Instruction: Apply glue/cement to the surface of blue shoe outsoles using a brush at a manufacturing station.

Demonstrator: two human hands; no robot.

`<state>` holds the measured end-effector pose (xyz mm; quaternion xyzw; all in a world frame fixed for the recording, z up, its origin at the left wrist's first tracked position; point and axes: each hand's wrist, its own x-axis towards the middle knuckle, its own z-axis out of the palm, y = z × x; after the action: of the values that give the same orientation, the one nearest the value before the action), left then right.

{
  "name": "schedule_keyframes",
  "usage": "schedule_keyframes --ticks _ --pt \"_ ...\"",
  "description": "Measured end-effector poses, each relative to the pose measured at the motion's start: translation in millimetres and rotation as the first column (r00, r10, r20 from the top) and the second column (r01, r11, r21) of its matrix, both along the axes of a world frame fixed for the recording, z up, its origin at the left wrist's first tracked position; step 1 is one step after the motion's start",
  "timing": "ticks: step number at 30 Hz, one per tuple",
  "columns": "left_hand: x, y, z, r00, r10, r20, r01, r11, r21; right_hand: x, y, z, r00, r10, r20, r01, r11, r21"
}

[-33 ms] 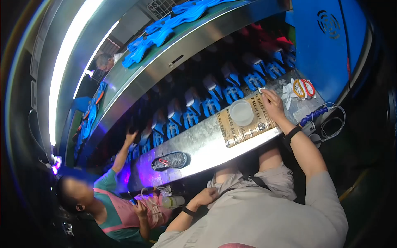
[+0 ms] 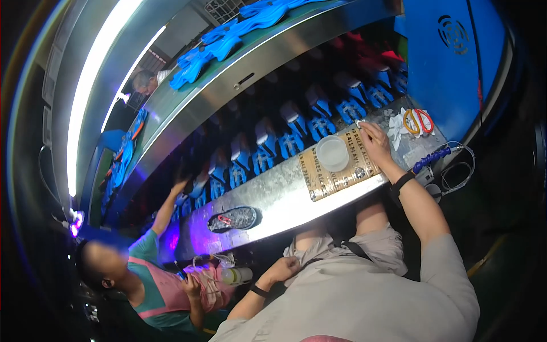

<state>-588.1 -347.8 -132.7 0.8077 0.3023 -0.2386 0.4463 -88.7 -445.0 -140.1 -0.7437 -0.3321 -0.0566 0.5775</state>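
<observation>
Small white piece (image 2: 360, 123) pinched in my right hand (image 2: 375, 142) above the cardboard sheet (image 2: 337, 171); left hand (image 2: 283, 268) loosely closed, empty. Placement pending, I judge.

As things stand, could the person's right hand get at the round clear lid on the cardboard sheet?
Probably yes. The right hand rests at the far edge of the cardboard sheet, right beside the round clear lid, and nothing lies between them.

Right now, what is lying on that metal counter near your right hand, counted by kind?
Brown cardboard sheet: 1
Round clear lid on the sheet: 1
Scissors, orange and red handles: 2
Dark shoe sole: 1
Total: 5
The right hand touches the sheet's corner.
</observation>
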Motion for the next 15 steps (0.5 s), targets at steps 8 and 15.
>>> schedule_keyframes --ticks 8,15 --pt "2 -25 1 0.941 0.338 0.011 -0.302 0.824 0.479 1 1 -8 1.000 0.003 0.012 -0.003 1.000 0.023" --pt "14 -10 6 0.864 -0.204 0.460 -0.076 0.851 0.519 1 -1 -6 1.000 0.000 0.019 0.000 1.000 0.024"
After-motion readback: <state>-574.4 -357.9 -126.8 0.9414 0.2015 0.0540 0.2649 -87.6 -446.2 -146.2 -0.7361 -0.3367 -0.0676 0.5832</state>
